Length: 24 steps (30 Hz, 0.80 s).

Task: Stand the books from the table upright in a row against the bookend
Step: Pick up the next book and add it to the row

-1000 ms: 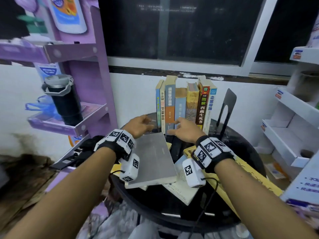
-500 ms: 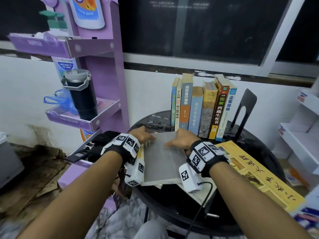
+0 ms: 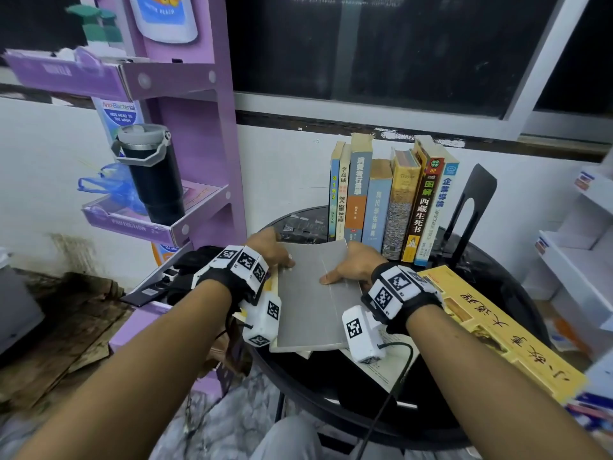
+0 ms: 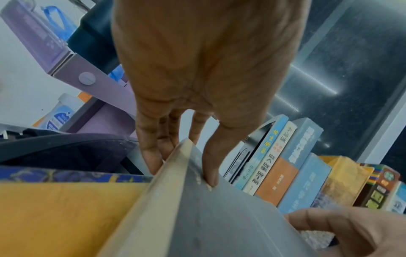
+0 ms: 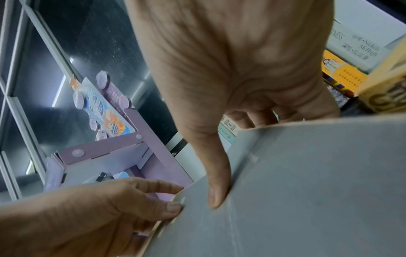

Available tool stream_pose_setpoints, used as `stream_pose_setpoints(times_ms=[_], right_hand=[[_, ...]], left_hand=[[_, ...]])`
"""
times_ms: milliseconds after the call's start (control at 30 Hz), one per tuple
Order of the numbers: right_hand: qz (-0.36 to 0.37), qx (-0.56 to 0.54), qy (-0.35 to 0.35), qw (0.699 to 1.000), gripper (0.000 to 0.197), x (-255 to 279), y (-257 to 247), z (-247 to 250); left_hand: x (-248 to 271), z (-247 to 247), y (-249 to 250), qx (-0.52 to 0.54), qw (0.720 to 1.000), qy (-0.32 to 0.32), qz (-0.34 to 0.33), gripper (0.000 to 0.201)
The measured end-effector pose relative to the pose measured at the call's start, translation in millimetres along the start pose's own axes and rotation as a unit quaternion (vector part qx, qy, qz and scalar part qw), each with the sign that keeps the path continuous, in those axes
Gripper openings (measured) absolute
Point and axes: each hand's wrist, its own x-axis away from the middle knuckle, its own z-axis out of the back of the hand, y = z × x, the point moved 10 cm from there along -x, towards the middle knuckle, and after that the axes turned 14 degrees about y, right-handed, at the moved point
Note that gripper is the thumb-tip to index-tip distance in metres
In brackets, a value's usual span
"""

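A round black worktop (image 3: 517,293) stands close to a white wall under a dark window (image 3: 381,44) with a pale frame. At its far side seven books stand upright in a row (image 3: 391,200), spines toward the camera, the right end of the row leaning toward a black metal bookend (image 3: 471,207) that sits just beside it.

On the near half of the worktop a grey book (image 3: 315,300) lies flat on top of other loose books, its far edge just in front of the standing row. The left hand (image 3: 268,250) pinches the book's far left corner, thumb on the cover and fingers under the edge. The right hand (image 3: 351,263) holds the far right part, thumb pressed flat on the cover and fingers curled over the far edge. A long yellow book (image 3: 497,330) lies flat to the right, reaching over the worktop's near right rim.

To the left stands a purple cardboard display rack (image 3: 199,161); a black tumbler with a grey lid (image 3: 149,174) sits on its lower shelf beside a blue plastic bag (image 3: 112,187). White shelving (image 3: 577,247) stands at the right. The floor at the left is brown and worn.
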Motion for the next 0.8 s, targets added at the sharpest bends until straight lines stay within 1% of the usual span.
stream_pose_setpoints(times_ms=[67,100,200,267,333,433,467,500,567,600,667,700,767,800], right_hand=[[0.003,-0.023,-0.004,1.0,0.087,-6,1,0],[0.004,-0.04,0.0,0.999,0.086,-10,2,2],[0.008,-0.105,0.013,0.994,0.063,-14,-1,15],[0.007,-0.14,0.007,0.99,0.057,-11,-3,27],[0.002,-0.164,0.014,0.986,0.062,-13,-1,40],[0.014,-0.176,0.033,0.984,0.083,-15,4,65],[0.016,-0.184,0.04,0.982,0.085,-15,7,73],[0.017,-0.197,0.046,0.979,0.08,-12,10,83],[0.017,-0.214,0.056,0.975,0.062,-7,16,102],[0.019,-0.224,0.063,0.972,0.061,-4,20,112],[0.025,-0.235,0.078,0.968,0.077,-2,29,130],[0.032,-0.239,0.086,0.967,0.082,-1,34,139],[0.042,-0.24,0.103,0.964,0.078,2,46,153],[0.041,-0.237,0.117,0.964,0.081,1,54,160]], left_hand=[[-2,5,3,0.036,0.999,0.002,0.007,0.055],[-5,7,3,0.06,0.998,0.002,0.01,0.05],[-9,14,8,0.139,0.99,0.004,0.025,0.043],[-9,19,16,0.191,0.981,0.003,0.03,0.041],[0,21,31,0.245,0.969,-0.02,0.025,0.04],[14,27,60,0.298,0.954,-0.044,-0.008,0.032],[19,29,71,0.313,0.948,-0.047,-0.02,0.031],[23,31,82,0.333,0.941,-0.047,-0.03,0.031],[32,32,103,0.363,0.929,-0.049,-0.049,0.03],[36,32,113,0.373,0.925,-0.05,-0.058,0.029],[44,30,134,0.394,0.915,-0.052,-0.075,0.028],[47,28,143,0.404,0.91,-0.054,-0.08,0.029],[53,20,159,0.422,0.9,-0.063,-0.089,0.029],[55,15,166,0.43,0.896,-0.066,-0.092,0.029]])
